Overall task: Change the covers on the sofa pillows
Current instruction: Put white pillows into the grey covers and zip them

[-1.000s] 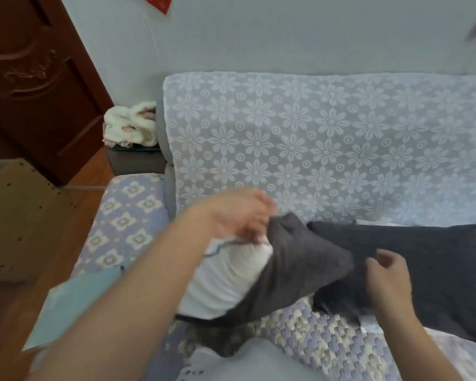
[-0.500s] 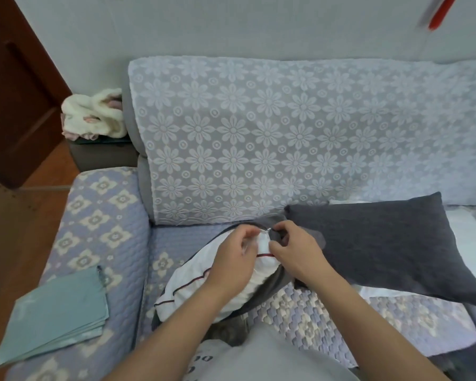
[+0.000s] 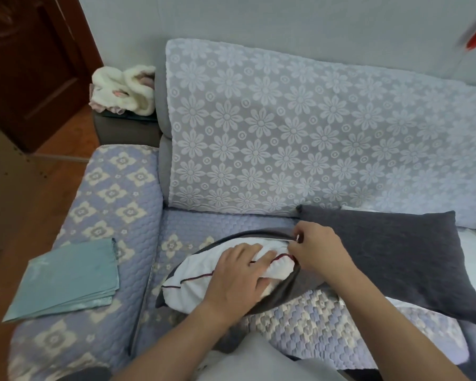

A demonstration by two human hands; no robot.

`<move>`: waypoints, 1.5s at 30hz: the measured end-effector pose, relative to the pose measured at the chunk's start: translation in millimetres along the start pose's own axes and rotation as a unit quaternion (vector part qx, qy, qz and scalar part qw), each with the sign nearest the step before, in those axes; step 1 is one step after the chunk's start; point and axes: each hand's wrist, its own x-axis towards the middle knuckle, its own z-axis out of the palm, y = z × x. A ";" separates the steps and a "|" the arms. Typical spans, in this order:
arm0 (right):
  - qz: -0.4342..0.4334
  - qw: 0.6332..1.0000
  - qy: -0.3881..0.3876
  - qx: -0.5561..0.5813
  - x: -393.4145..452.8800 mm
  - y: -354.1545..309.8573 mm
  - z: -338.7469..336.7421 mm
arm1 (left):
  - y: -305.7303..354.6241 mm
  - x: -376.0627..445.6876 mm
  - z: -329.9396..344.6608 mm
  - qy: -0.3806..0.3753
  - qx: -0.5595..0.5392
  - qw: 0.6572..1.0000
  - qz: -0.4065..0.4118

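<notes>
Two hands | left hand presses pillow | right hand perhaps pinches zipper

Under the fingers of the left hand lies a smooth white cloth pillow insert with thin dark-red piping, half inside a matt dark grey cover of soft, slightly napped fabric; beside the right hand's fingers a small shiny zipper pull glints like metal. Just beyond them rests a matt charcoal pillow, faintly textured. Well left of the fingers, folded teal covers show a light sheen, on quilted, puckered sofa cloth.
</notes>
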 end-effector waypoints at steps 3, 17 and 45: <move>-0.035 0.997 0.061 -0.042 -20.5 -13.5 -7.5 | 9.4 11.1 -8.9 -0.043 0.060 0.995 -0.071; 0.117 0.987 0.112 -0.006 -15.3 43.4 16.0 | -39.4 -76.9 50.2 -0.120 -0.230 0.938 -0.229; 0.168 0.956 0.173 0.168 -1.6 80.9 -15.9 | -77.4 -36.9 86.1 -0.203 0.029 0.897 -0.392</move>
